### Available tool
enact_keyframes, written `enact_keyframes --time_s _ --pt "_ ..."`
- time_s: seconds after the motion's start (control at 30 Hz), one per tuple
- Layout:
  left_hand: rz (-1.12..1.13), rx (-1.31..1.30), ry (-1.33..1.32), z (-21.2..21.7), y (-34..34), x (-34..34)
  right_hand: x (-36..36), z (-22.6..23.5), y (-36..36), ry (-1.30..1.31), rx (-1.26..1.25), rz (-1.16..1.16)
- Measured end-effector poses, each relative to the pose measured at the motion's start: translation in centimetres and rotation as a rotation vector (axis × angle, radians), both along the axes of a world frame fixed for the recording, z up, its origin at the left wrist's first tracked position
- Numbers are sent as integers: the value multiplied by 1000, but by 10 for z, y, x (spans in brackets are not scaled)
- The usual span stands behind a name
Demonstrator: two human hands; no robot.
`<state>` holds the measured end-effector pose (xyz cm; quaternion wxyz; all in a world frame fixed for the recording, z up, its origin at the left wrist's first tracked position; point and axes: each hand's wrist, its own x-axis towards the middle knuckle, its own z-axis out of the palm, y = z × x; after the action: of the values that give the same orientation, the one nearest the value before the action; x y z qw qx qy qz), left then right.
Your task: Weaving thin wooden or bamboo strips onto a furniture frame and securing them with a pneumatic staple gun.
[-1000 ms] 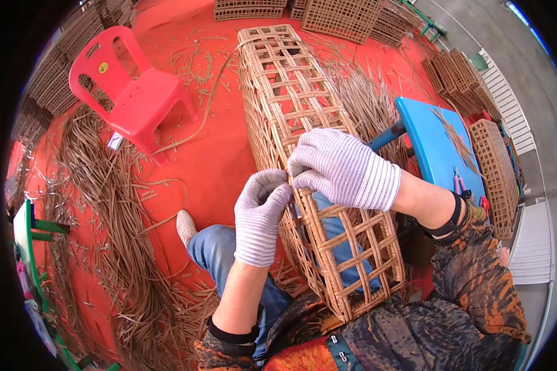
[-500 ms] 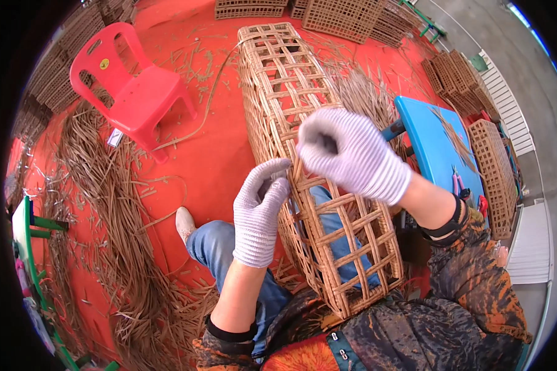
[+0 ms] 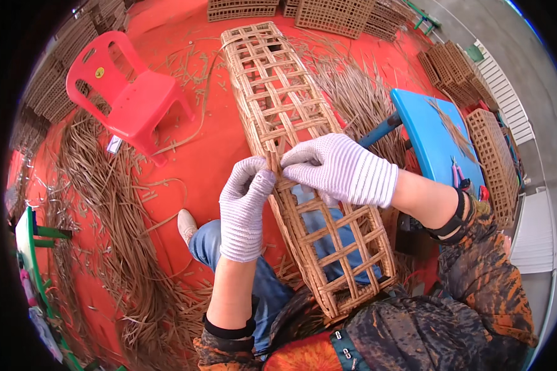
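A long, open-weave basket (image 3: 346, 238) of brown cane-like strips leans across my lap, its far end reaching away over the red floor. My left hand (image 3: 244, 207), in a white-and-grey striped glove, pinches the basket's left edge about midway along. Facing it, my right hand (image 3: 349, 170) wears a matching glove and is closed, its thumb and fingertips pressed to the same edge. The fingers of both hands almost meet there. Whatever thin strip lies between the right fingertips is hidden by the glove.
A red plastic chair (image 3: 127, 93) stands at the far left beside heaped dry strips (image 3: 114, 229). On the right, a blue table (image 3: 430, 136) carries pink-handled pliers (image 3: 457, 173) and loose strips. Woven baskets (image 3: 334, 15) are stacked behind; another basket (image 3: 494, 167) stands beyond the table.
My right hand has come down and left from above the basket to its left edge, and its fingers have closed there. The basket has shifted slightly left, tilting its top face more into view.
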<state>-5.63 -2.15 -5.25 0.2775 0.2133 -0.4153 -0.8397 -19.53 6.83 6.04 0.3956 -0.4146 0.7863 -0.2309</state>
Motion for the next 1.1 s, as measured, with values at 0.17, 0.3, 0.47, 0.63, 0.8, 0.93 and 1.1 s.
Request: enact_keyframes --time_s 0.17,0.3,0.47,0.63,0.8,0.93,1.1 --pt "22 -36 6 0 8 0 -6 1 -4 -353 149 -233" --pt "-19 58 90 -4 7 5 -1 1 4 -420 133 -258" --pt "-16 115 111 -9 8 3 13 -6 16 -454 -18 -331" --pt "-13 150 108 -10 7 2 24 -14 18 -475 -120 -424" --pt "-17 168 102 -6 7 -1 19 -15 18 -650 -128 -511" --pt "-14 142 44 -1 5 -5 9 -14 13 -881 -87 -575" --pt "-57 135 42 -1 1 -4 7 -21 -1 -517 -24 -533"
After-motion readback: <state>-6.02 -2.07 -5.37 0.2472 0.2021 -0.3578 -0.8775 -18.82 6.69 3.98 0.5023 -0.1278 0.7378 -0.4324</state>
